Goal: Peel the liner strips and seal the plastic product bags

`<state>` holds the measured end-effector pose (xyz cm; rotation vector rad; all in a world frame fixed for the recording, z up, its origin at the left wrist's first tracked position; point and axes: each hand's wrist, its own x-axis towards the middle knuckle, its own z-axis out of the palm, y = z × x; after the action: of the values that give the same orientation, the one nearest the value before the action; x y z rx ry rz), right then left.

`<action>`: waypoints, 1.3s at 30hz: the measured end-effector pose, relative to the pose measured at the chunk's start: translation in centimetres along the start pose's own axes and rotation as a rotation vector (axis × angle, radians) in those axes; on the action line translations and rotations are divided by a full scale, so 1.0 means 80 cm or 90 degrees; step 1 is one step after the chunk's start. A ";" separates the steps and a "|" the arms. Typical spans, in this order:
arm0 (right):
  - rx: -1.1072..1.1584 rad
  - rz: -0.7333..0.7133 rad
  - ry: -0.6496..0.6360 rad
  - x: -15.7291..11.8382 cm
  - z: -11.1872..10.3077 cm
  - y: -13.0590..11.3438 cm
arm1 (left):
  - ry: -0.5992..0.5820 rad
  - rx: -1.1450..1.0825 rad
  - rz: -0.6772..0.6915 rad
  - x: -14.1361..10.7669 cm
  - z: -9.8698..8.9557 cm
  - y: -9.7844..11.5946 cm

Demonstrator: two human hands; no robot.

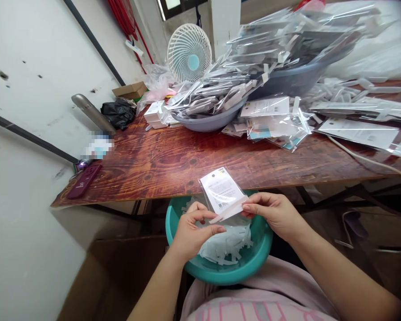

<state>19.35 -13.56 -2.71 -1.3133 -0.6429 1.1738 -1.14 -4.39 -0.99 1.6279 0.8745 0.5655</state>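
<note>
A clear plastic packet with a white printed card (222, 189) is tilted over the table's front edge, above a teal basin (220, 277). My right hand (270, 211) pinches the right end of the packet's pale flap strip (230, 210). At the strip's left end is my left hand (195, 229), its thumb and index finger apart and its fingertips beside the packet; whether they grip it is not clear. Inside the basin lie many white paper-like strips (225, 245).
On the wooden table (147, 160), blue-grey basins (207, 124) hold heaped packets. Loose packets (270, 120) lie to their right, near a white cable (364, 159). A white fan (189, 53) stands behind; a dark red phone (84, 181) lies at the left corner.
</note>
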 end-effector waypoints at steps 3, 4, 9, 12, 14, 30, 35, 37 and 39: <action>-0.016 0.001 -0.008 -0.001 0.001 0.001 | 0.042 0.046 -0.001 0.000 0.007 0.000; -0.020 0.001 -0.011 -0.001 0.002 0.001 | 0.058 0.048 -0.007 0.000 0.008 -0.001; -0.025 -0.002 -0.033 -0.002 0.003 -0.002 | 0.088 -0.049 -0.082 0.002 0.010 -0.005; -0.030 -0.003 -0.052 -0.003 0.005 -0.003 | 0.060 -0.133 -0.127 0.003 0.008 -0.002; -0.043 -0.019 -0.070 -0.002 0.005 -0.002 | 0.065 -0.139 -0.136 0.003 0.008 0.000; -0.263 -0.341 0.185 -0.013 0.024 0.011 | 0.178 -0.114 -0.178 0.016 0.022 0.016; -0.141 -0.183 0.186 -0.005 0.011 0.011 | 0.031 -0.207 -0.151 0.014 0.016 0.015; -0.077 -0.125 0.167 -0.002 0.004 0.012 | 0.010 -0.181 -0.084 0.011 0.009 0.015; -0.034 -0.089 0.158 -0.001 0.000 0.014 | 0.011 -0.122 -0.008 0.011 0.003 0.015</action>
<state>19.01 -13.82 -3.71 -1.4084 -0.5773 0.8688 -0.17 -3.91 0.02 1.4450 0.8166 0.6352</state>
